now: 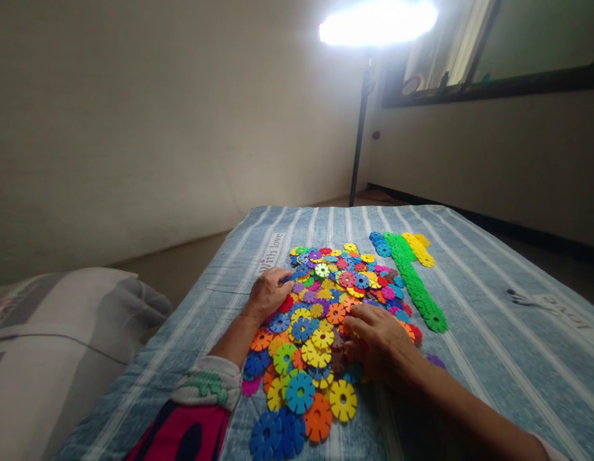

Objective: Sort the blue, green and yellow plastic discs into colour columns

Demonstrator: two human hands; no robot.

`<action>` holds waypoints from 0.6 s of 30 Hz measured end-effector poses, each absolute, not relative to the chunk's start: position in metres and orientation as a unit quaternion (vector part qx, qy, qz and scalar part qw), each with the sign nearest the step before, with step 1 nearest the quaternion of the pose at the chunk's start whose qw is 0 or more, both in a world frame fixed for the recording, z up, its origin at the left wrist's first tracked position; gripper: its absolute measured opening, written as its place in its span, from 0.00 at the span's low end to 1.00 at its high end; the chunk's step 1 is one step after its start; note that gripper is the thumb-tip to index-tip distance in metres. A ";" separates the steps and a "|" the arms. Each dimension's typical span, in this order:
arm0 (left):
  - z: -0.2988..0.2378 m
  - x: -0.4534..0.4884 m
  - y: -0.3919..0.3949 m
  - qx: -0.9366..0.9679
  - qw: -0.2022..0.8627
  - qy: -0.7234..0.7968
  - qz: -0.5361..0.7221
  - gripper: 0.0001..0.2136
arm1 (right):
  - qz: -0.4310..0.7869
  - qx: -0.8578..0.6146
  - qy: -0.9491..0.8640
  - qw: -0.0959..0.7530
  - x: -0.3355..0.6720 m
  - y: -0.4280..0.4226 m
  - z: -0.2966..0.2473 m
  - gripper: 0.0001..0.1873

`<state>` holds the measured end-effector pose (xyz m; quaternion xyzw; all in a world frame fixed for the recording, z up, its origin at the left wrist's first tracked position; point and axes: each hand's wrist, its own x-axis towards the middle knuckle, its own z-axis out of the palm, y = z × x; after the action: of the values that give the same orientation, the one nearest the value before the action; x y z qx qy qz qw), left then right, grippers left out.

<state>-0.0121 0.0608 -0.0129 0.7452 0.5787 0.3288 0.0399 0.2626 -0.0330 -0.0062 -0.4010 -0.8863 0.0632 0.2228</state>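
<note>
A heap of flat plastic snowflake discs (320, 301) in many colours lies on a blue striped sheet (493, 320). My left hand (270, 293) rests palm down on the heap's left edge, fingers curled over blue and red discs. My right hand (380, 339) lies on the heap's right side, fingers bent and pressed onto orange and red discs; what they grip, if anything, is hidden. A long row of green discs (416, 285) runs along the heap's right, with a short yellow row (419, 248) and a few blue discs (379, 243) at its far end.
A grey pillow or cushion (61, 346) lies at the left. A lamp on a black pole (359, 147) shines brightly at the back. Walls stand close behind and right, with a dark-framed window (493, 57) above. A purple disc (436, 360) lies apart.
</note>
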 end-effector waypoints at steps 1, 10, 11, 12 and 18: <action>-0.013 -0.012 0.060 0.742 0.045 0.577 0.337 0.11 | 0.061 -0.395 -0.889 0.225 0.261 -0.033 -0.008 0.05; -0.014 -0.010 0.057 0.729 0.081 0.563 0.381 0.09 | 0.053 -0.360 -0.903 0.227 0.244 -0.045 -0.012 0.11; -0.014 -0.010 0.057 0.729 0.083 0.563 0.381 0.09 | 0.051 -0.360 -0.903 0.229 0.242 -0.046 -0.012 0.12; -0.014 -0.010 0.057 0.729 0.085 0.563 0.381 0.09 | 0.049 -0.361 -0.903 0.230 0.240 -0.047 -0.012 0.12; -0.012 -0.010 0.056 0.731 0.078 0.561 0.382 0.11 | 0.039 -0.359 -0.907 0.219 0.225 -0.048 -0.013 0.09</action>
<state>-0.0097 0.0560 -0.0118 0.7307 0.5607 0.3816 0.0780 0.2250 -0.0482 -0.0126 -0.3587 -0.9066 0.0391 0.2189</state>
